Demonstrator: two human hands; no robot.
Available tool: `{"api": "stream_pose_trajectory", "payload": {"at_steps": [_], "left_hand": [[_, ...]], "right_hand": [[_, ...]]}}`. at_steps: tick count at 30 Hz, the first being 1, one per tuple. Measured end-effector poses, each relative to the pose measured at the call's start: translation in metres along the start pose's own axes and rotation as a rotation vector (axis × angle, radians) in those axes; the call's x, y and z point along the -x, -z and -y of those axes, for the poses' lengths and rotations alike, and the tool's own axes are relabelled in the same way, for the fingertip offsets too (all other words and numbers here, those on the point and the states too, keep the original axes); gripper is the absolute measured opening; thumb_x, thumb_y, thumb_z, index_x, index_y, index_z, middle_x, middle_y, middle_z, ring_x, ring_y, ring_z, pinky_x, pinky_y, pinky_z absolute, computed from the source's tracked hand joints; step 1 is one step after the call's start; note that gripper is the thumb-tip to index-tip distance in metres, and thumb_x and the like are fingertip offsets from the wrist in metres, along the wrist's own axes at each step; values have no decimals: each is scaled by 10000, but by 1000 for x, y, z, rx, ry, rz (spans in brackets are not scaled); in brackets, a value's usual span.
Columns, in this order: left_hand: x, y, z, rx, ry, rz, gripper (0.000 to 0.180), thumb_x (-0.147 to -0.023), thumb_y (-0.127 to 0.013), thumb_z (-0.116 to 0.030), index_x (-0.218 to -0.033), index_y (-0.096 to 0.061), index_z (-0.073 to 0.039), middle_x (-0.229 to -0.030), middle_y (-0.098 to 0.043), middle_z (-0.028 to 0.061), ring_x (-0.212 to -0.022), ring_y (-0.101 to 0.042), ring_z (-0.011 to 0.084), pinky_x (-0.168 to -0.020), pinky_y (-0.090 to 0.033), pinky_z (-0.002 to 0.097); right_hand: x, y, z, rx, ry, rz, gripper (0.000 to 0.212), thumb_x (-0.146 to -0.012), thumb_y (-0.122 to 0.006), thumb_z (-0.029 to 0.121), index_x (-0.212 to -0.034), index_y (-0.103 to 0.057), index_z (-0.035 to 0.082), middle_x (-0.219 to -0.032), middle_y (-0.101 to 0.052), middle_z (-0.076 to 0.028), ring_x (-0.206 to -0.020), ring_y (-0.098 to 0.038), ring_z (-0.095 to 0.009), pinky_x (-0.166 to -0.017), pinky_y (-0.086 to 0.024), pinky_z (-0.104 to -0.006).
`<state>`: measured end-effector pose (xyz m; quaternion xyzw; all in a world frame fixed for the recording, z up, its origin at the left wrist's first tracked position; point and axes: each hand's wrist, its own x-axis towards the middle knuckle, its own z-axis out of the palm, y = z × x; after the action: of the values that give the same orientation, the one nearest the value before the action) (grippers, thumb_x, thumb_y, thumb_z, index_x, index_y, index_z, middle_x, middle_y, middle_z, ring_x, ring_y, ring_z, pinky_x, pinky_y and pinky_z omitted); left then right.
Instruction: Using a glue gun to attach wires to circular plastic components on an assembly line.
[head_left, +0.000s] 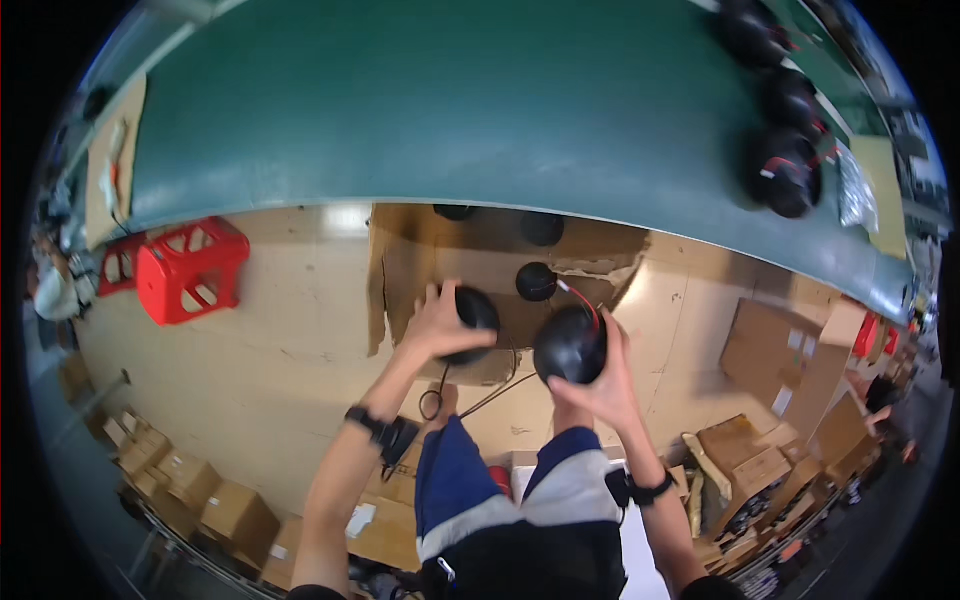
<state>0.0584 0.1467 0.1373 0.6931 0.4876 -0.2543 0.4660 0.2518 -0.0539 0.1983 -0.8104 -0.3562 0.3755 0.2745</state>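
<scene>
My left hand (432, 328) grips a smooth black ball (476, 322) from its left side, fingers over the far edge and thumb across the front. My right hand (608, 382) is wrapped round the right side of a larger-looking black ball (566, 345). A red wire (583, 296) with a white end piece comes off the top of that ball. Thin black cord (497, 396) hangs in loops between the two balls. Both are held over an opened cardboard piece on the floor, where a smaller-looking black ball (536, 281) lies just beyond my hands.
A green-topped table (430, 110) spans the far side, with several black balls (790, 175) and a clear plastic bag (856, 192) at its right. The cardboard (405, 250) lies under its edge. Left stands a red stool (192, 270); cardboard boxes (238, 515) line both near sides.
</scene>
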Motion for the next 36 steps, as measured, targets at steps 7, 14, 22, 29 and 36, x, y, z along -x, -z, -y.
{"api": "stream_pose_trajectory", "payload": {"at_steps": [7,14,22,29,36], "left_hand": [[-222,-86,91,-53,378,-72,1135,-605,-835,-524,-1495,-220,-183,-1513,-244,137,-1375,-271,417,-901,-439,663],[-336,-131,150,-254,428,-64,1097,-601,-827,-515,-1476,-244,-203,-1477,-273,113,-1350,-284,427,-895,-460,649],[-392,-198,197,-406,280,-287,1116,-626,-834,-459,-1507,-193,-219,-1485,-274,118,-1353,-272,430,-942,-443,625],[-347,-163,178,-169,274,-191,829,-715,-788,-242,-1431,-377,-172,-1484,-313,143,-1345,-342,392,-997,-427,567],[-128,-68,128,428,-338,-31,506,-829,-697,-262,-1255,-538,-39,-1091,-659,181,-1007,-645,298,-866,-514,391]], "right_hand": [[-222,-180,-79,498,-112,171,1209,-550,-821,571,-1491,-211,119,-1433,-318,-302,-1271,-414,-482,-1025,-422,-477],[-327,-286,-167,748,-189,268,1228,-554,-823,561,-1509,-179,133,-1494,-248,-282,-1284,-391,-509,-1024,-439,-494],[-380,-334,-264,649,-7,-17,1203,-587,-839,518,-1502,-153,147,-1461,-265,-311,-1287,-358,-537,-1053,-380,-535],[-348,-273,-240,614,-67,282,823,-759,-713,291,-1449,-311,93,-1435,-321,-299,-1309,-371,-477,-1082,-362,-490],[-161,-150,-95,-160,-135,517,302,-905,-603,192,-1139,-615,1,-808,-681,-69,-715,-635,-122,-651,-513,-275]]}}
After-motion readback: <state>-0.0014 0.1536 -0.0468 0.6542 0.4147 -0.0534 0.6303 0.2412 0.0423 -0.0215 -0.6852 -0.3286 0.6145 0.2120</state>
